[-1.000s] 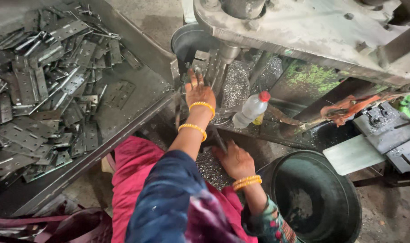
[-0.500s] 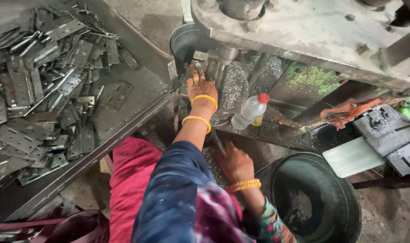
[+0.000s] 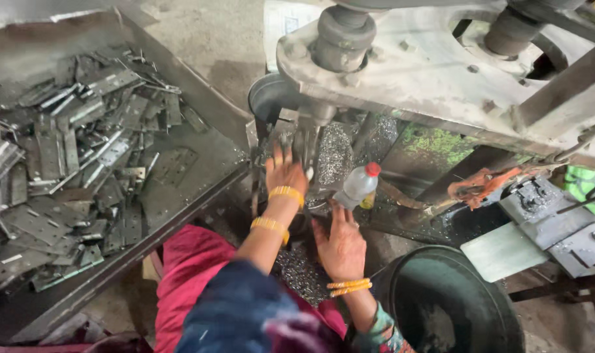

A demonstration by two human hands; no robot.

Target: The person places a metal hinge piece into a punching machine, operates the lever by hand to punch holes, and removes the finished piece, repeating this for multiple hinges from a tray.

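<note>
A grey press (image 3: 441, 72) is looming over a tray (image 3: 199, 176) of metal plates (image 3: 68, 163) and a black tub (image 3: 448, 307). The left hand (image 3: 286, 173) is reaching under its ram, fingers seemingly splayed; the right hand (image 3: 342, 245), fingers apart, is resting beside a bottle (image 3: 357, 187).

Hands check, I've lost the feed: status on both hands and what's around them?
Left hand up at the press tooling, fingers spread. Right hand open, palm down over metal shavings. Plastic bottle close beside the right hand; tray of hinge plates at left.
</note>
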